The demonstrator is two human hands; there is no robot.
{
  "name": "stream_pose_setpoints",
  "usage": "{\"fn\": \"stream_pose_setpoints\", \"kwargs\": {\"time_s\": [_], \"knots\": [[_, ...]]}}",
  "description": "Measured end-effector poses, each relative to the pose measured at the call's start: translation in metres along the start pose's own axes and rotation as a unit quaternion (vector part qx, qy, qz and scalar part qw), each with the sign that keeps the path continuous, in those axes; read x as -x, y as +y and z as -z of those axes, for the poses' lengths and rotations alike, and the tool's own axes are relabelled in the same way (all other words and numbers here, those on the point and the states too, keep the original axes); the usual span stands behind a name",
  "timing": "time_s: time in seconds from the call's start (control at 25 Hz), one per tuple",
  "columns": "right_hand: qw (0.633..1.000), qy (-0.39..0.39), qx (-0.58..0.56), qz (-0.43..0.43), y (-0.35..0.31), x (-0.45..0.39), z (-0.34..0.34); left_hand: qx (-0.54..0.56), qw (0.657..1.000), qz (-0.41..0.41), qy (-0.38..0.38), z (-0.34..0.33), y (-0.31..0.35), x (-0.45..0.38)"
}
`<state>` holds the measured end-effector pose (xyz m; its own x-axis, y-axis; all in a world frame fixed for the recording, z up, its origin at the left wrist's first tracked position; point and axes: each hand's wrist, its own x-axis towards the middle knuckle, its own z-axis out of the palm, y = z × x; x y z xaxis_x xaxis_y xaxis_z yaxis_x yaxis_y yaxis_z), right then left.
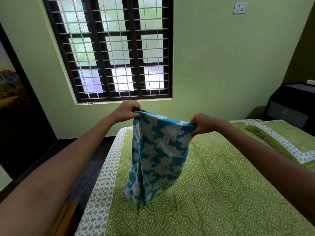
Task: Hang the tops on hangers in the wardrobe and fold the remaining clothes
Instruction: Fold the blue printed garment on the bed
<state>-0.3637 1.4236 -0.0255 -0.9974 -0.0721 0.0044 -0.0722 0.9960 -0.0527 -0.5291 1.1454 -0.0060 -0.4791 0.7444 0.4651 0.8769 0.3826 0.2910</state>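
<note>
Two bare forearms reached out over the green dotted bedspread (213, 193), holding a blue garment with a pale floral print (158, 154) up above the bed, its lower edge brushing the cover. The left hand (127, 111) and right hand (203, 124) each pinched the garment's top edge, fingers curled tight on the cloth. This looked like the straightening step before folding; next the garment probably needed laying flat on the bed. Beyond stood a barred window (115, 48).
</note>
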Motion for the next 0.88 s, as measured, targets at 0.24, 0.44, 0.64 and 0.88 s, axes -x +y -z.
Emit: {"fn": "stream_pose_setpoints", "kwargs": {"time_s": [0.24,0.44,0.64,0.88], "knots": [[0.997,0.039,-0.039,-0.047,0.001,-0.004,0.037,-0.057,0.995,0.062,-0.046,0.005,0.011,-0.007],[0.973,0.199,-0.043,-0.109,0.005,0.012,0.004,-0.049,0.997,0.057,-0.004,-0.016,0.026,-0.003],[0.964,0.192,-0.045,-0.179,0.029,0.041,-0.009,0.011,0.997,0.07,-0.003,-0.05,0.042,-0.005],[0.966,0.149,-0.023,-0.208,0.044,0.103,0.006,0.037,0.993,-0.002,-0.11,-0.053,0.07,-0.035]]}}
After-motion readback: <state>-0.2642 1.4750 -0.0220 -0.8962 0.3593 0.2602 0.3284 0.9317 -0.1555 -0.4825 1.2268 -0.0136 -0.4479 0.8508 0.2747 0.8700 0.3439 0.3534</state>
